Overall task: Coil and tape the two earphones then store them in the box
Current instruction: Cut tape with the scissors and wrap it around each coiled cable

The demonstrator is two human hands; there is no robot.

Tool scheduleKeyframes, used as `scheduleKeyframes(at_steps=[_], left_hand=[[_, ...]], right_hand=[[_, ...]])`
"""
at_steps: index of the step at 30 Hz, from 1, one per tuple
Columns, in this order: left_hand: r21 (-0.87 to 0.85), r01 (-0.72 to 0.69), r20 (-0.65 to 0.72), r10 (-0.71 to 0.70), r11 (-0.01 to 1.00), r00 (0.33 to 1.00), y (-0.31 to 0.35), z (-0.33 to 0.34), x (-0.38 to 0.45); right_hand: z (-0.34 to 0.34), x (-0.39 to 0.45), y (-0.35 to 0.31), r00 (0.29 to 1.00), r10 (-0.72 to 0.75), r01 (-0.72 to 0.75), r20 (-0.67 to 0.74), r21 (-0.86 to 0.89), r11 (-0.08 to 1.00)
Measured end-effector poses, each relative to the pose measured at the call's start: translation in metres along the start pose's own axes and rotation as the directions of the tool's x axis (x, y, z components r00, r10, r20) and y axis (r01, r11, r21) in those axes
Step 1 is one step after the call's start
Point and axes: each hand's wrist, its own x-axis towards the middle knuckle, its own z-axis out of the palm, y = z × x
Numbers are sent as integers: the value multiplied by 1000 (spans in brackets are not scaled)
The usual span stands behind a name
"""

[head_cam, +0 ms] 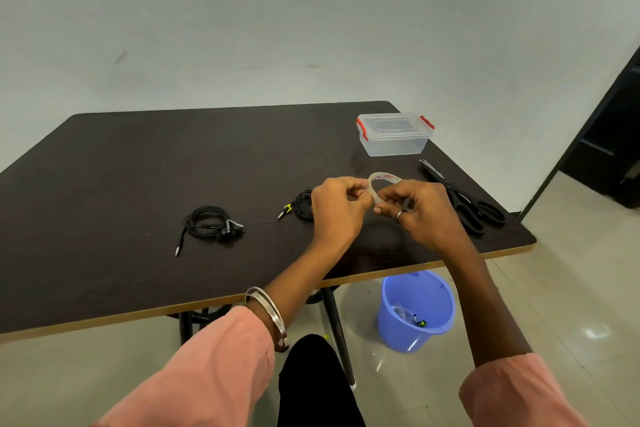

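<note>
Hands (341, 204) (420, 208) pinching tape roll (381, 182), earphones (211, 225) coiled

Black scissors (467, 203) lie on dark table (138, 166) nr its right edge. Blue bucket (417, 310) on floor under table's front edge, w/ scraps inside. Pale wall (277, 28) behind

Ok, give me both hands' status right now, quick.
Left hand: fingers curled, pinching the tape roll at its left side.
Right hand: fingers curled round the tape roll, holding its right side.
</note>
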Motion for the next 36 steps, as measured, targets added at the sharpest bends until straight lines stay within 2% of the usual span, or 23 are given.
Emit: scheduleKeyframes(at_steps=[6, 10, 13, 16, 22, 25, 31, 36], left_hand=[[26, 9, -44, -8, 1000, 999, -2, 3, 4], [27, 34, 89, -36, 999, 995, -4, -3, 13], [-34, 122, 183, -114, 992, 976, -5, -7, 19], [-90, 207, 272, -176, 974, 946, -5, -11, 24], [-85, 272, 437, -210, 959, 875, 3, -23, 38], [-75, 313, 371, -265, 947, 890, 3, -30, 52], [35, 314, 114, -316, 949, 942, -16, -34, 78], [145, 253, 139, -273, 957, 952, -23, -15, 84]], right_hand=[[-2, 1, 1, 1000, 18, -17, -19, 2, 1000], [-9, 1, 1, 999, 37, -38, 25, 36, 999], [-14, 3, 3, 997, 45, -47, 62, 27, 999], [-15, 5, 6, 996, 71, -67, 61, -66, 996], [-23, 6, 6, 993, 117, -112, 9, -225, 968], [-34, 5, 9, 989, 147, -149, -28, -233, 961], [-41, 5, 31, 954, 300, -289, -16, -325, 900], [-28, 12, 39, 924, 382, -342, 24, -396, 852]])
